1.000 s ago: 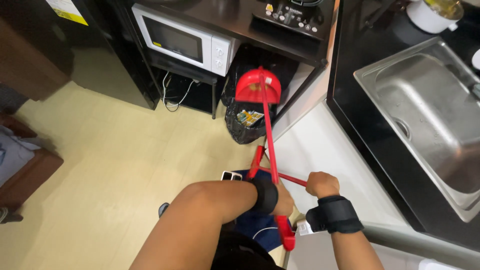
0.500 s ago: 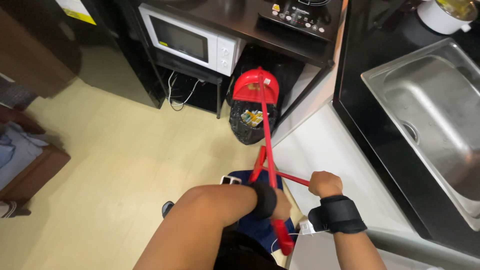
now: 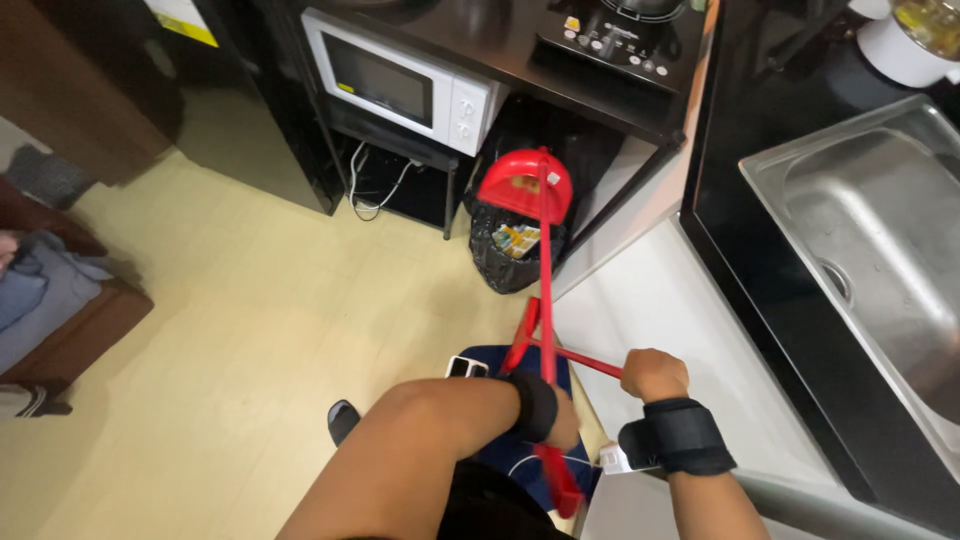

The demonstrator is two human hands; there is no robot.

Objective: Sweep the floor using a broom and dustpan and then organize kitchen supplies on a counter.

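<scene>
My left hand [image 3: 562, 420], with a black wrist strap, grips the long handle [image 3: 546, 290] of a red dustpan [image 3: 522, 185]. The pan is tipped over a trash bin lined with a black bag [image 3: 512, 258], which holds some litter. My right hand [image 3: 655, 373], also with a black wrist strap, is closed on a thin red rod [image 3: 575, 356]. The rod runs left and crosses the dustpan handle. Its far end is hidden behind my left arm, so I cannot tell what it belongs to.
A white microwave [image 3: 405, 85] sits on a low black shelf with cables under it. An induction cooker [image 3: 615, 35] is on the top. A steel sink [image 3: 880, 230] in a black counter and a white cabinet front [image 3: 680, 300] are at right. Clothes [image 3: 40, 290] lie at left.
The view has shifted a little, so everything sits slightly further right. The dustpan stays tipped over the bin and both hands keep their grips.
</scene>
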